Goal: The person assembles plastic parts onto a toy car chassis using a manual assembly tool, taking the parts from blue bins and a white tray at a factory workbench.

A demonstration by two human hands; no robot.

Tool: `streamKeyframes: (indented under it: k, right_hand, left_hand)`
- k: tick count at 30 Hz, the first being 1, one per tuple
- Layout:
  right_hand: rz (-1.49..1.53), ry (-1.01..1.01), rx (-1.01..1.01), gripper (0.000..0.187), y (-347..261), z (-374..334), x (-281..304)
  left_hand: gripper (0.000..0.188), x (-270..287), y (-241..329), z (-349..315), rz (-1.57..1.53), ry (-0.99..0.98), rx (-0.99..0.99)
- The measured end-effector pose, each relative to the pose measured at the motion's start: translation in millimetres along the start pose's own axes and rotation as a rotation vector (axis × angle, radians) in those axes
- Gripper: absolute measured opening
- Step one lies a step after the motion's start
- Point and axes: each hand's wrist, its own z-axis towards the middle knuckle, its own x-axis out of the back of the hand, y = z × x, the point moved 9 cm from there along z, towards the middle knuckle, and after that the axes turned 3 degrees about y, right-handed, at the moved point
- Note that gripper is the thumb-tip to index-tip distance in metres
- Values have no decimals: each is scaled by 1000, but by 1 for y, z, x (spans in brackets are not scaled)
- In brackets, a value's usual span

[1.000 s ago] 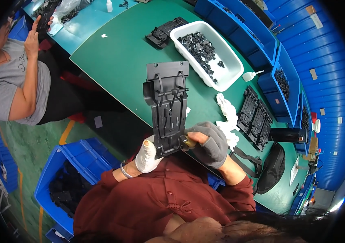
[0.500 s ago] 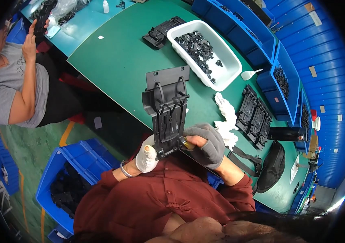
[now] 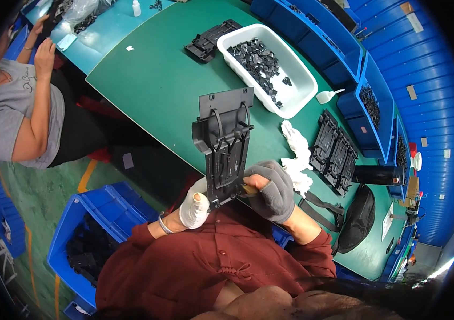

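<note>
A long black molded plastic part (image 3: 227, 149) stands nearly upright in front of my chest, its flat plate end at the top and two curved strips below that. My left hand (image 3: 194, 209), in a white glove with a bare thumb tip, is closed on its lower left edge. At the lower right edge is my right hand (image 3: 272, 194), in a grey glove with the thumb bare. Its fingers are curled around something small and yellowish, mostly hidden, against the part.
On the green table (image 3: 152, 80) are a white tub (image 3: 304, 90) of small black pieces, similar black parts (image 3: 334, 152), a white cloth (image 3: 295, 144), a squeeze bottle (image 3: 325, 97) and a black pouch (image 3: 356, 221). Blue bins (image 3: 344, 104) line the far edge. Another person (image 3: 19, 114) is at left.
The plastic part has shifted slightly right and tilts a little differently, both hands still on it. The other person's hands have moved apart, and their black part is now mostly out of sight.
</note>
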Motion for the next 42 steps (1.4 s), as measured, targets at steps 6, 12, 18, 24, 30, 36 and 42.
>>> streamKeyframes:
  k: [6,12,18,24,30,36,42]
  right_hand:
    - [21,-15,13,37,2,2,-3]
    - [57,-67,-7,43,6,2,-5]
    - [124,-149,-95,40,13,5,-10]
    - [171,-184,-171,35,20,4,-13]
    - [127,-168,-137,36,14,10,-11]
    - [236,-212,-350,25,31,3,-15]
    - [416,-304,-694,13,52,-1,-19]
  left_hand:
    - [111,-4,-2,2,-76,-6,20]
    - [110,-6,-4,0,-139,-34,70]
    - [108,-7,-2,3,-224,-3,117]
    - [106,-8,-2,5,-262,-20,122]
    - [101,-9,1,6,-312,-8,108]
    - [93,-11,5,11,-486,70,35]
    - [92,-14,5,18,-626,55,72]
